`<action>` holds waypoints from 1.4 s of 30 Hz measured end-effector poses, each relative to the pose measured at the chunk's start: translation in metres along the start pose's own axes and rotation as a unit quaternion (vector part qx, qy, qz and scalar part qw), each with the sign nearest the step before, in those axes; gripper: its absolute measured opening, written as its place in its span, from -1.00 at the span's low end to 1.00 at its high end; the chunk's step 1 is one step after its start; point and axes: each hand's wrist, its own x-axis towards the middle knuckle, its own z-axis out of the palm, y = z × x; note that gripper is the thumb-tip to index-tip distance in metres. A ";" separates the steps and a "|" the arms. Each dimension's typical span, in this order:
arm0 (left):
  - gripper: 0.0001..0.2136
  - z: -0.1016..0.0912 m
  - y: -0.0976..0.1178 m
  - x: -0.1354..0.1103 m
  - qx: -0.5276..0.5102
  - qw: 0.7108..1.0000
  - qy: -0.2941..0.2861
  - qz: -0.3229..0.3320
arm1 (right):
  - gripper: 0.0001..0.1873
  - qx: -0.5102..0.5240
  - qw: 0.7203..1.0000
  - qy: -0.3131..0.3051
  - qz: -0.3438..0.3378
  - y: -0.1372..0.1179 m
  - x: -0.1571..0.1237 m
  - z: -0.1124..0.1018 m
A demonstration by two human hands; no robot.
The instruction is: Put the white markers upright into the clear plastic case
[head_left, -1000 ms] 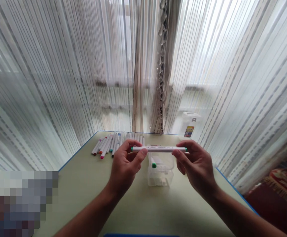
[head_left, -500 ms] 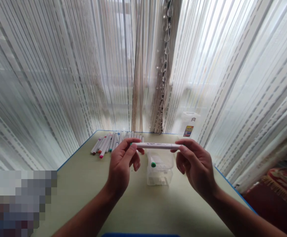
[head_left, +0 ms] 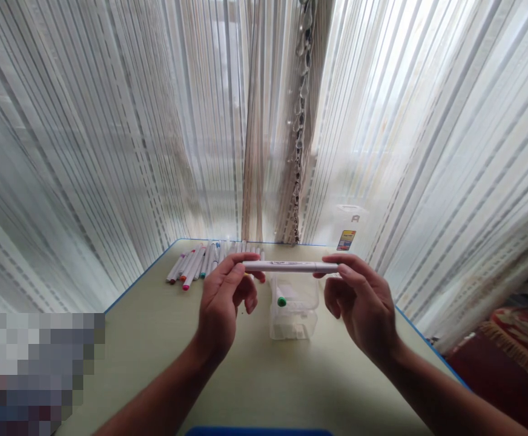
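Observation:
A white marker (head_left: 289, 266) with dark print along its barrel is held level above the table. My left hand (head_left: 223, 297) pinches its left end between thumb and fingers. At the opposite end, my right hand (head_left: 361, 300) grips it the same way; both tips are covered by fingers. Below and behind the marker stands a clear plastic box (head_left: 293, 324). One marker with a green end (head_left: 282, 301) shows in that box. Farther back on the left lies a pile of white markers (head_left: 194, 266) with coloured ends, partly hidden behind my left hand.
The pale green table (head_left: 264, 381) has blue edging. At its back right stands a clear container with a yellow label (head_left: 346, 240). Striped sheer curtains (head_left: 109, 121) hang close behind the table. A red patterned cloth with fringe (head_left: 518, 339) lies beyond the right edge.
The green end of the held marker, visible earlier at my left fingers, is now covered. My right hand has shifted slightly right along the marker. Otherwise the scene is the same.

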 end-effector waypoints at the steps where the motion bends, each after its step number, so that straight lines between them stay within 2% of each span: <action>1: -0.75 0.000 0.000 0.000 0.005 1.000 0.000 0.001 | -0.81 0.000 1.000 0.000 0.000 0.000 0.000 0.000; 14: -0.78 0.001 -0.003 0.002 0.057 0.998 0.006 0.031 | -0.84 -0.021 0.999 -0.012 -0.028 0.006 -0.001 -0.003; 33: -0.72 -0.001 -0.003 0.001 0.095 0.995 -0.007 0.006 | -0.81 -0.067 0.997 -0.009 -0.036 0.002 0.000 0.002; 42: -0.77 0.001 -0.002 0.001 0.107 0.993 -0.015 0.038 | -0.79 -0.087 0.995 -0.021 -0.041 -0.003 -0.002 0.004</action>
